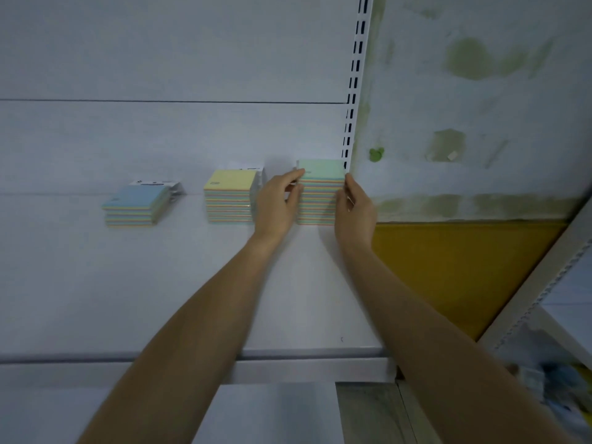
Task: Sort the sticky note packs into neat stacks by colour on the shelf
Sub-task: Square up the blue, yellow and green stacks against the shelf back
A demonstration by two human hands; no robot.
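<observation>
Three stacks of sticky note packs stand along the back of a white shelf (160,283). A low blue-topped stack (134,208) is on the left and a taller yellow-topped stack (229,195) is in the middle. At the right end, a tall green-topped stack (320,193) stands against the slotted upright. My left hand (277,206) presses its left side, fingers on the upper packs. My right hand (355,209) presses its right side, so both hands clasp the green stack.
A white slotted upright (355,78) closes the shelf's right end. Beyond it are a stained wall (480,91) and a yellow panel (448,267). The shelf's front lip (288,366) runs below my forearms. Another shelf frame (544,290) slants at the far right.
</observation>
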